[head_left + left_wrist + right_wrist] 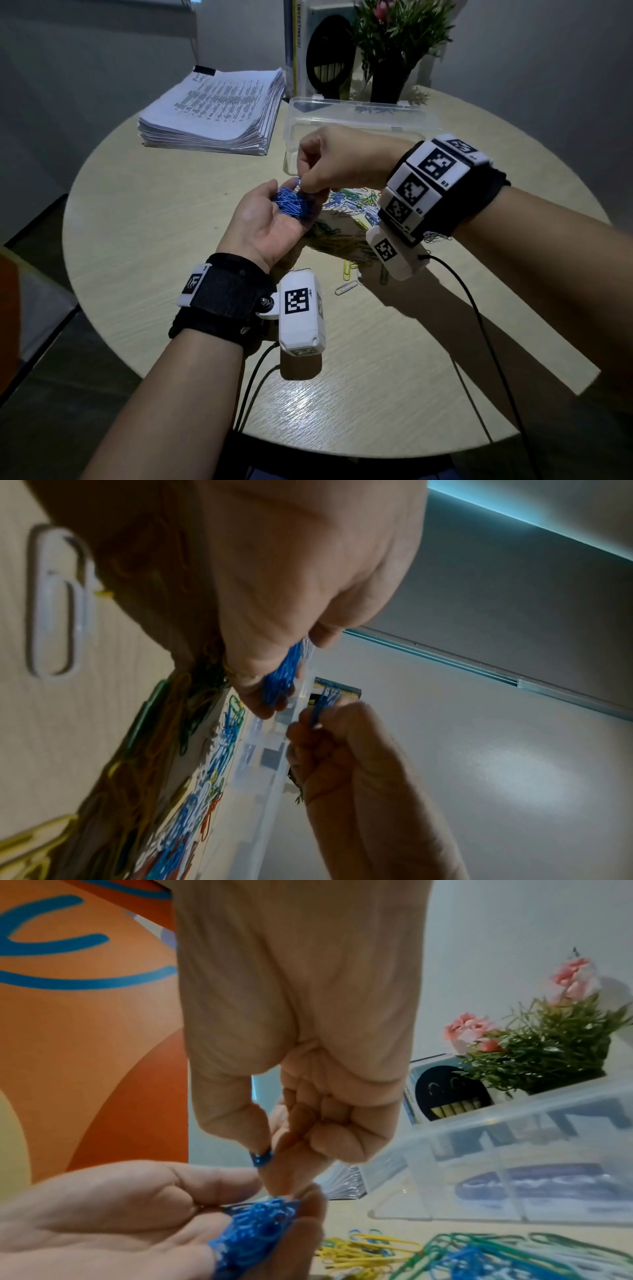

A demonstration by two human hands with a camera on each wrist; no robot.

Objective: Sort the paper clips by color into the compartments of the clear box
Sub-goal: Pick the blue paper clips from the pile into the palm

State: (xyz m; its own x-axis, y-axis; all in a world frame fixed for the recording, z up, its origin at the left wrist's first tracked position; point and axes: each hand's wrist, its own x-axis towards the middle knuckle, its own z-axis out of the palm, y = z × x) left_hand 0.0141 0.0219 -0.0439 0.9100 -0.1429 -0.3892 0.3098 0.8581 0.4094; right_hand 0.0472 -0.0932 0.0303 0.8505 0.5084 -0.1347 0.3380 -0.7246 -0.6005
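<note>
My left hand [270, 219] is turned palm up above the table and cups a bunch of blue paper clips [291, 204] in its curled fingers. The same blue bunch [253, 1231] fills the bottom of the right wrist view. My right hand [329, 164] hovers just over it, thumb and forefinger pinching one blue clip [261, 1158]. That pinched blue clip [323, 704] also shows in the left wrist view. A mixed pile of clips [352, 212] in blue, green, yellow and white lies on the table under both hands. The clear box [359, 113] stands open behind them.
A thick stack of printed papers [219, 109] lies at the back left. Books, a black smiling figure [330, 54] and a potted plant [394, 44] stand behind the box. Loose clips [347, 277] lie near my left wrist. Cables trail off the round table's [137, 205] front edge.
</note>
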